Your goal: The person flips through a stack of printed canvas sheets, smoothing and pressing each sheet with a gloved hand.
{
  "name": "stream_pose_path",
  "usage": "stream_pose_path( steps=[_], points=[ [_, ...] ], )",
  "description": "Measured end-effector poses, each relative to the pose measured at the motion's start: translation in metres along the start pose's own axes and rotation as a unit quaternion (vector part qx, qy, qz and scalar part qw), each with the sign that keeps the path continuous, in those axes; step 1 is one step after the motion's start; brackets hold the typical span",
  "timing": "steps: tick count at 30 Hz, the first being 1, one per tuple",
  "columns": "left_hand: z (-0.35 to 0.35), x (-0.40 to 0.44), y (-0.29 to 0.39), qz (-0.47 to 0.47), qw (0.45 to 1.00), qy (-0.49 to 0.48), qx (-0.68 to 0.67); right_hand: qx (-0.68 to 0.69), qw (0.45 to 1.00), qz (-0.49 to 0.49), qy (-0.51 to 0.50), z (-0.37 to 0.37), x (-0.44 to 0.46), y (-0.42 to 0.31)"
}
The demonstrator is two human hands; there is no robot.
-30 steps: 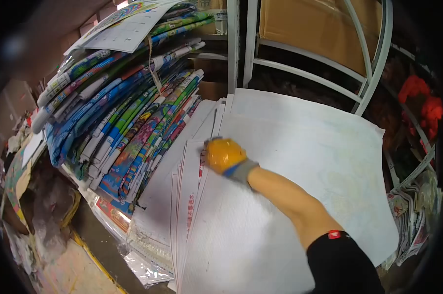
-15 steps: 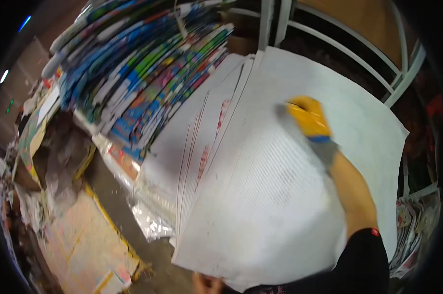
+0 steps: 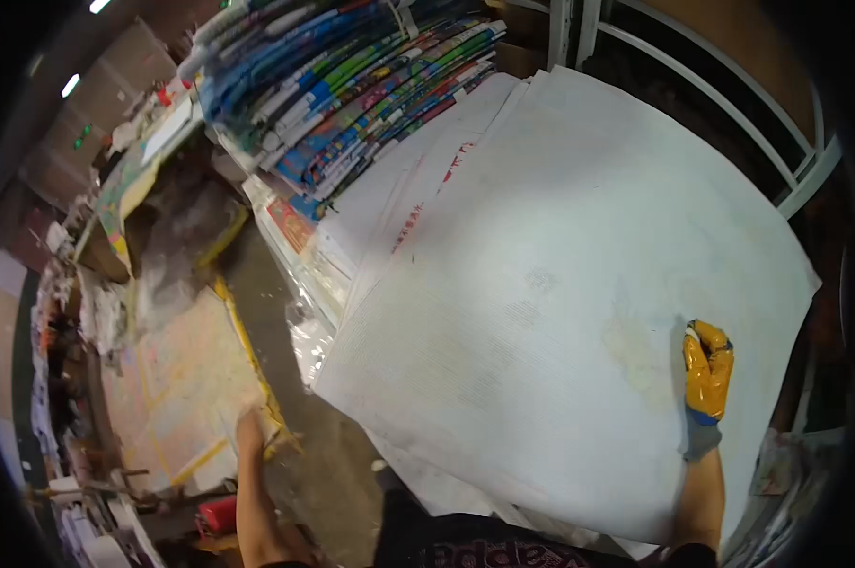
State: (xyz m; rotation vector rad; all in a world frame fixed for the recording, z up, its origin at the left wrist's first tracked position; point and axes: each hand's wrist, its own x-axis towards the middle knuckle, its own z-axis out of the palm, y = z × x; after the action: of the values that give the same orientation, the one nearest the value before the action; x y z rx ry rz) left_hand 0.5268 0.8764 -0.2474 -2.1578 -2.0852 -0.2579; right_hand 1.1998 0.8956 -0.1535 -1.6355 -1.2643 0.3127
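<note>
My right hand (image 3: 708,371), in a yellow and grey glove, is over the right part of a large white sheet (image 3: 541,284); its fingers are curled and whether they hold anything is too small to tell. My left hand (image 3: 247,426) is bare and hangs at the lower left, away from the sheet; its fingers are blurred. Red printing (image 3: 408,227) shows on a layer at the sheet's left edge. Behind it lies a stack of folded colourful printed sheets (image 3: 352,104).
A white metal frame (image 3: 711,85) stands behind the sheet. At the left are a pale board with a yellow edge (image 3: 191,369) and a red cylinder (image 3: 217,516). Clear plastic wrap (image 3: 309,341) hangs beside the sheet. Bundled papers (image 3: 777,483) are at the lower right.
My right hand has moved right and toward me across the white sheet. My left hand has come into view and moved left, over by the pale board. The view has shifted.
</note>
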Motion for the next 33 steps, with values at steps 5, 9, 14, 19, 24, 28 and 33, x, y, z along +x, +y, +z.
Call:
stream_pose_path(
  steps=[5,9,14,19,24,28,33],
  points=[
    [-0.126,0.056,0.077,-0.267,0.784,0.345,-0.442,-0.112,0.989,-0.097,-0.018,0.007,0.0,-0.01],
    [-0.102,0.099,0.223,-0.013,0.956,0.038,-0.292,-0.079,0.996,-0.05,0.011,0.007,-0.003,-0.017],
    [-0.039,0.121,0.039,-0.128,0.983,0.022,-0.132,-0.062,0.996,-0.06,0.008,0.003,-0.004,-0.017],
    [-0.123,0.221,0.224,-0.001,0.776,-0.008,-0.631,-0.109,0.991,-0.077,0.002,0.005,0.001,-0.025],
    [-0.074,0.264,0.447,0.592,0.754,0.175,-0.224,-0.153,0.981,-0.119,0.022,0.008,0.001,-0.016],
    [-0.004,0.3,0.295,0.294,0.935,-0.014,-0.198,-0.114,0.99,-0.078,-0.003,0.007,0.002,-0.022],
    [-0.055,0.028,-0.028,-0.005,0.963,-0.192,0.191,-0.084,0.992,-0.083,-0.041,0.004,0.004,-0.02]
  ],
)
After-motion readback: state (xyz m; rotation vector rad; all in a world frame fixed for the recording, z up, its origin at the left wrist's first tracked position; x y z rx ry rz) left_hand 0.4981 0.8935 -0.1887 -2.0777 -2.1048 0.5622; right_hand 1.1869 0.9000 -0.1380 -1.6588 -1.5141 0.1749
